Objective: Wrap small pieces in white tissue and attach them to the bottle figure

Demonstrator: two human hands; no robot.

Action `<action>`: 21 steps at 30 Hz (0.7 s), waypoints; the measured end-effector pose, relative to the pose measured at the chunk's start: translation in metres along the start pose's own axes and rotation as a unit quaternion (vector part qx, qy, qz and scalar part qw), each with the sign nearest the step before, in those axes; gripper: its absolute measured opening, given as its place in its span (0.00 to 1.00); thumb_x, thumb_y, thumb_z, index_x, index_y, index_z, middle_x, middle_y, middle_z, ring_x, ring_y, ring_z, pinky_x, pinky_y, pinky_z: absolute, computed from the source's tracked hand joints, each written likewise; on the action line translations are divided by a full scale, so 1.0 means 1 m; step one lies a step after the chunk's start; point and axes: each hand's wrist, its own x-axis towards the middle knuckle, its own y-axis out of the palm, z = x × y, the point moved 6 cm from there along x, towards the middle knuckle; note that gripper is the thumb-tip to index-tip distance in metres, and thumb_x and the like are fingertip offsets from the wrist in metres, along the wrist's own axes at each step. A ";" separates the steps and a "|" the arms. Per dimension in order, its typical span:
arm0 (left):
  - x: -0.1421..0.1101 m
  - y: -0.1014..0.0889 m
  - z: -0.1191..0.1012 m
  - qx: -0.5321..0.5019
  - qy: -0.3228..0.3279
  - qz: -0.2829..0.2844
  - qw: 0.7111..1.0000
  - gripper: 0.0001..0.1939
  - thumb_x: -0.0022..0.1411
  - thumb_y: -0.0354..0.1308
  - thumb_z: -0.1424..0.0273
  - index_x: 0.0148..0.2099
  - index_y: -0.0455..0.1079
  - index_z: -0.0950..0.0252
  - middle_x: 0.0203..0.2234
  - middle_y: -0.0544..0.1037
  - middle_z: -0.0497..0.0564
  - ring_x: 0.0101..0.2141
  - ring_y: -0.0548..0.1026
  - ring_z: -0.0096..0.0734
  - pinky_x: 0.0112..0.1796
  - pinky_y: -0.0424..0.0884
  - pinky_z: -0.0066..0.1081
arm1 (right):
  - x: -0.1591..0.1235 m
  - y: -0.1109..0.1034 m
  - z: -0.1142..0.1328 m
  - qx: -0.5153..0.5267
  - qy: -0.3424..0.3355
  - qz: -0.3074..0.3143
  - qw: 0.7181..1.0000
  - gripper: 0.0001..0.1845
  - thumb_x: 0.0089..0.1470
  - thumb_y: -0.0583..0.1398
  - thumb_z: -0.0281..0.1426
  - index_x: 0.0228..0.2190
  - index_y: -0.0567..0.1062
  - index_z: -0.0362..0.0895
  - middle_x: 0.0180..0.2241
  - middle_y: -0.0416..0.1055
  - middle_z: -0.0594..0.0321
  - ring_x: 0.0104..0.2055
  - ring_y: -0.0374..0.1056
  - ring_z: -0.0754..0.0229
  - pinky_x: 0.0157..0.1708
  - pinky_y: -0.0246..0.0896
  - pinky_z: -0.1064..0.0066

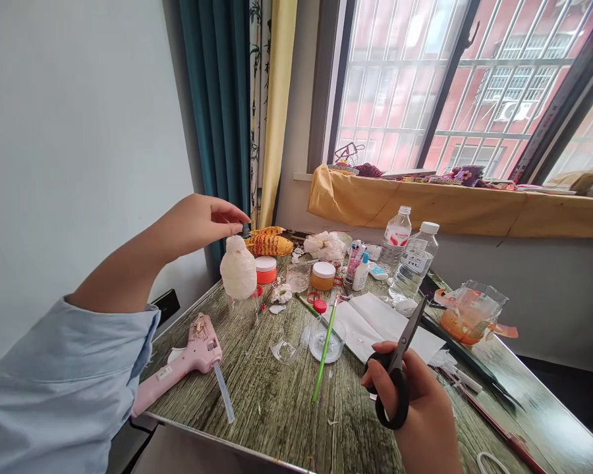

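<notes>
My left hand point(205, 220) hovers over the top of a white yarn-wrapped bulb shape point(238, 270) standing on the table; its fingertips are pinched together just above it, on something too small to make out. My right hand point(415, 401) grips black scissors point(399, 359) through the handles, blades pointing up and away, closed or nearly so. A green stick point(325, 352) lies on the table just left of the right hand.
A pink glue gun point(188, 359) lies at the near left edge. Jars, two water bottles point(410, 257), a clear dish point(326, 339), white paper point(375, 319) and an orange-filled plastic cup point(469, 313) crowd the wooden table point(277, 401). A cloth-covered windowsill lies behind.
</notes>
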 end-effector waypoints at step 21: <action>-0.119 0.099 -0.014 -0.194 0.027 -0.028 0.980 0.10 0.60 0.56 0.58 0.36 0.77 0.54 0.19 0.76 0.43 0.19 0.74 0.28 0.20 0.71 0.22 | 0.037 -0.101 0.010 -0.106 -0.161 -0.067 0.979 0.21 0.58 0.60 0.46 0.48 0.69 0.47 0.41 0.76 0.57 0.43 0.74 0.52 0.45 0.70 0.65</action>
